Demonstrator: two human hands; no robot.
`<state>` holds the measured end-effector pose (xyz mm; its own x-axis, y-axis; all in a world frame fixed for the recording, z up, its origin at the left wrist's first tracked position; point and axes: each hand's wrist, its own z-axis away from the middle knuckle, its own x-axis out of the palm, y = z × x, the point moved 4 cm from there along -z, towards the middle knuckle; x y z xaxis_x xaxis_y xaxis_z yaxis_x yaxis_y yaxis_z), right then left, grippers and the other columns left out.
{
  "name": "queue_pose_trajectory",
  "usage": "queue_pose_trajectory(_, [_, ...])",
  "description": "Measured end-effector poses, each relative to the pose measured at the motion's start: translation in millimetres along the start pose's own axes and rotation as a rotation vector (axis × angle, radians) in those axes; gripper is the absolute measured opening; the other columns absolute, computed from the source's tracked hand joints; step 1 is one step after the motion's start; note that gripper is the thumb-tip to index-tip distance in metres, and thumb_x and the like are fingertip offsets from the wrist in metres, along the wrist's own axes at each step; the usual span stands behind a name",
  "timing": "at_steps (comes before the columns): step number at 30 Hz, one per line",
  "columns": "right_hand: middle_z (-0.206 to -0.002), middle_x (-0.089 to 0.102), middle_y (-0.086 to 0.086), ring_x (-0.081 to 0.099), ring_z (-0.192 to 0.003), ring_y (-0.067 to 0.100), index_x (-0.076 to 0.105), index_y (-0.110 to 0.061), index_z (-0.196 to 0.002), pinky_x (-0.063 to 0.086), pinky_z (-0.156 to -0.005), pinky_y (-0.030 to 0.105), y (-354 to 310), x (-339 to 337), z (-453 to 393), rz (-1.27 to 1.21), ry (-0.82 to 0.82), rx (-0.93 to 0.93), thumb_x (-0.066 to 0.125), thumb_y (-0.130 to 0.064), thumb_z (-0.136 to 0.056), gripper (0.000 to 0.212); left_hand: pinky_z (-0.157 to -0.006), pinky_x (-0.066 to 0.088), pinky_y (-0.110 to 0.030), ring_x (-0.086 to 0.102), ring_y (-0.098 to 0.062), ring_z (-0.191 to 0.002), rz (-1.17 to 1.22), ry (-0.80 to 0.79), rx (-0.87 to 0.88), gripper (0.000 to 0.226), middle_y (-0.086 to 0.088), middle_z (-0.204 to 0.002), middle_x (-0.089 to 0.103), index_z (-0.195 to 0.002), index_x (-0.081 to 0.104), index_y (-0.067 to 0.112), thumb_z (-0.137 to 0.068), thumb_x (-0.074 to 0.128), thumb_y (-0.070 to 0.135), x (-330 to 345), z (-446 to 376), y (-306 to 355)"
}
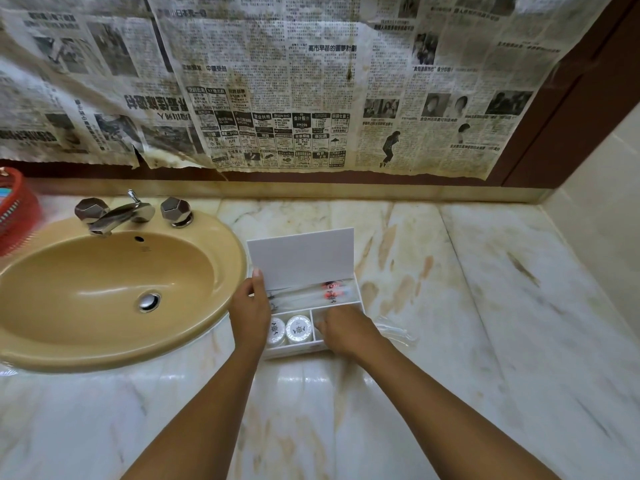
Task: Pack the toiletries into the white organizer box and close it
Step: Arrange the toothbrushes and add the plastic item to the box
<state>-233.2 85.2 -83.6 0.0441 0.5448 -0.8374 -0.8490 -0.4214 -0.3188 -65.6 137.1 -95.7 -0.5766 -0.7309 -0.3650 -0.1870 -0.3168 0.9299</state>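
The white organizer box (pixel 304 344) sits on the marble desk (pixel 485 306) just beside the sink (pixel 104 292), lid (pixel 301 258) raised. The left hand (pixel 250 315) pinches the lid's corner; the right hand (pixel 341 330) reaches into the front right compartment, its fingers blurred, so their grasp cannot be told.

One white organizer box (pixel 341 301) sits open right of the single sink (pixel 104 292). Inside it: two round white tins (pixel 289 330), two wrapped toothbrushes (pixel 311 291). Behind the sink, two tap knobs (pixel 175 210), one spout (pixel 114 220).
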Motion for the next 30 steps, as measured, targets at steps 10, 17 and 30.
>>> queue_pose_trajectory(10, [-0.076,0.056,0.003,0.052,-0.073,0.025,0.057,-0.013,-0.071,0.035,-0.06,0.026,5.1,-29.2,16.1,-0.161,0.43,-0.048,0.047,-0.018,-0.088,0.02,-0.053,0.035,-0.024,0.046,-0.008,-0.057,-0.018,-0.001,0.009,0.049,0.0,-0.066,0.053,-0.078,0.058,0.007,-0.104,0.038,0.043,0.0,2.9,4.2])
queue_pose_trajectory(17, [-0.1,0.06,0.006,0.058,-0.091,0.025,0.064,-0.009,-0.099,0.042,-0.07,0.027,52.9,-37.2,21.2,-0.228,0.572,0.127,0.046,-0.007,-0.09,0.02,-0.049,0.032,-0.018,0.04,-0.006,-0.052,-0.027,0.003,0.013,0.051,-0.002,-0.062,0.045,-0.073,0.051,0.005,-0.104,0.039,0.043,-0.5,3.9,4.8])
queue_pose_trajectory(30, [-0.104,0.061,0.006,0.057,-0.1,0.028,0.066,-0.008,-0.098,0.045,-0.084,0.033,85.2,-0.1,26.7,-0.055,0.304,0.262,0.044,0.004,-0.085,0.028,-0.052,0.035,-0.027,0.043,-0.011,-0.058,-0.023,-0.003,0.014,0.052,-0.002,-0.064,0.05,-0.076,0.057,0.005,-0.104,0.037,0.044,-1.2,5.4,6.7])
